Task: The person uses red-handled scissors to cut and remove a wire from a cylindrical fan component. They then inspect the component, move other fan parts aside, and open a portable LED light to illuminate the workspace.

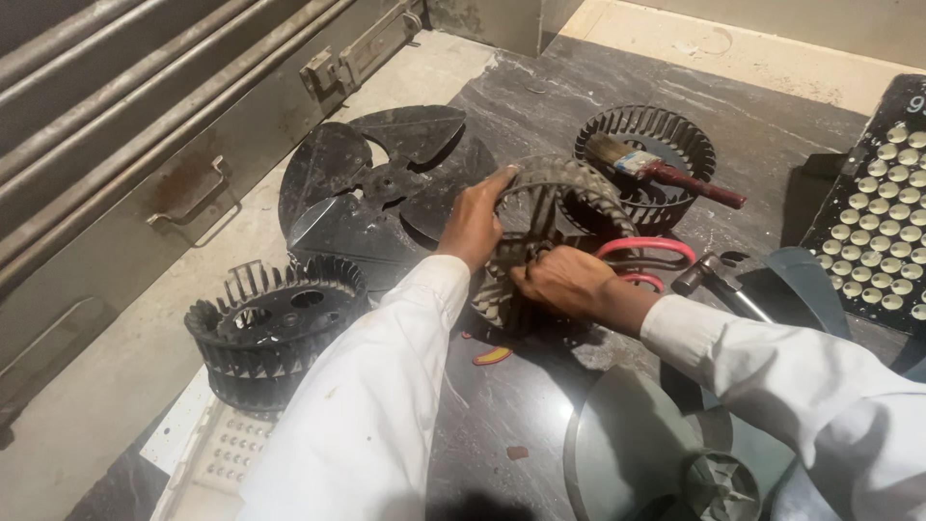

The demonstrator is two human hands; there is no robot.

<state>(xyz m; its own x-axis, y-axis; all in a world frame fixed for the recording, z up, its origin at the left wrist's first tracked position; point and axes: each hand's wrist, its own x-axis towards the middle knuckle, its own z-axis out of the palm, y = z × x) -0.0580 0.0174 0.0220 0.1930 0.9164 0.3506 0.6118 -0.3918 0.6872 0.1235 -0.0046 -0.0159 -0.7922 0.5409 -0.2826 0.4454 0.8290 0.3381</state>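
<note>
Both hands [473, 224] [562, 281] forward, fingers curled.

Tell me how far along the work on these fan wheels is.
Done: hard to tell; every part looks dusty. In hand: the left hand and right hand grip the tilted fan wheel. Untouched: the brush lying across another wheel, a third wheel, and the flat fan blades.

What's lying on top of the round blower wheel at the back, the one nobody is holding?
A paintbrush lies across the back blower wheel, bristles over the hollow, red handle sticking out past the rim to the right. The wheel's inside under the brush is dark and partly covered, so nothing else can be made out there.
</note>
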